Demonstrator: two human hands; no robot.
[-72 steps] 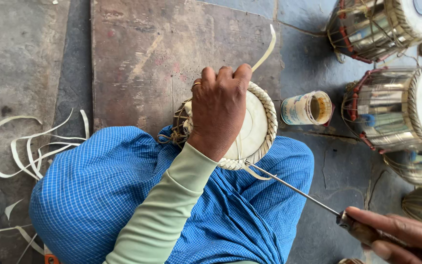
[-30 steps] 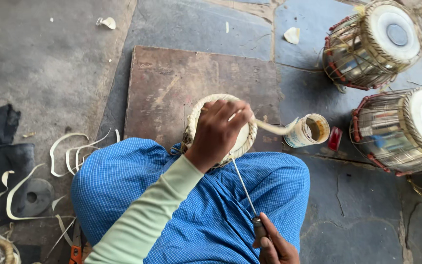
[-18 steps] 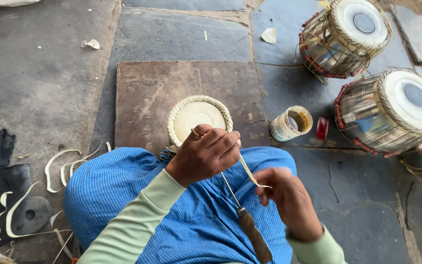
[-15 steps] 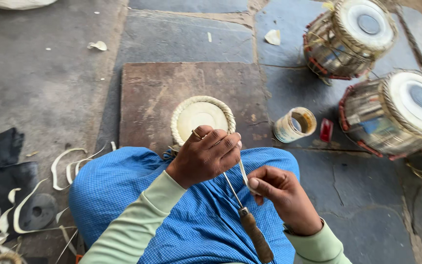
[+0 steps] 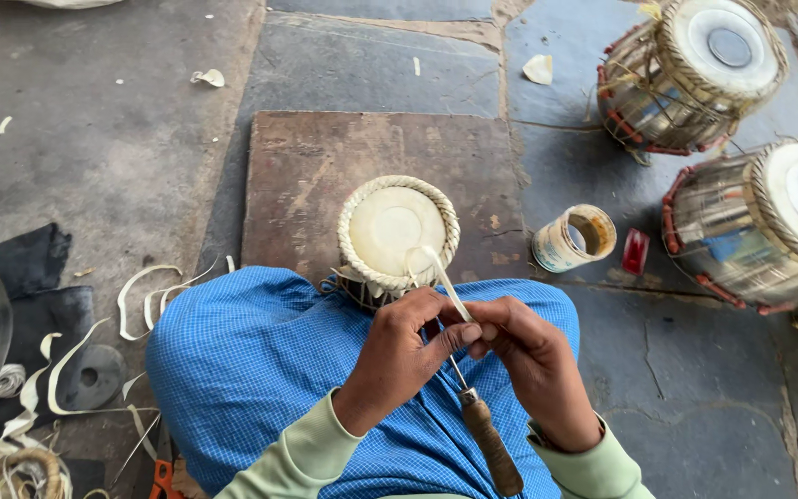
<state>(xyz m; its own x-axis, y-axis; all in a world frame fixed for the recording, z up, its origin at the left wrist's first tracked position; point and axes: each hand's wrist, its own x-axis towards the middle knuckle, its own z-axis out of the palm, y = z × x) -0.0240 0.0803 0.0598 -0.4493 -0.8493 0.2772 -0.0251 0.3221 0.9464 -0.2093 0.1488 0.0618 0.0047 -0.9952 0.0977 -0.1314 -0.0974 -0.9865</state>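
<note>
I read both hands at lower centre of the frame, raised over the lap of blue checked cloth (image 5: 260, 370). The left hand (image 5: 399, 356) is curled, its grip closed with thumb and fingers pinching a pale leather strip (image 5: 441, 277) and the thin metal shaft of an awl. The awl's wooden handle (image 5: 493, 445) hangs down toward the bottom edge, between the two wrists. The right hand (image 5: 528, 356) sits just beside the left, touching it at the fingertips; its grip is also closed, thumb and forefinger clamped on the same strip at its lower end. The strip runs up from the hands to the small drum (image 5: 397, 231), which stands upright at centre frame on a brown board (image 5: 297, 176), its pale head ringed by a braided rim. To the right of the board I see an open can (image 5: 574, 238) lying tilted on the stone floor; I cannot tell its contents. A small red object (image 5: 635, 251) lies just beside it. Two larger drums (image 5: 695, 69) (image 5: 768, 226) lie on their sides at upper right.
</note>
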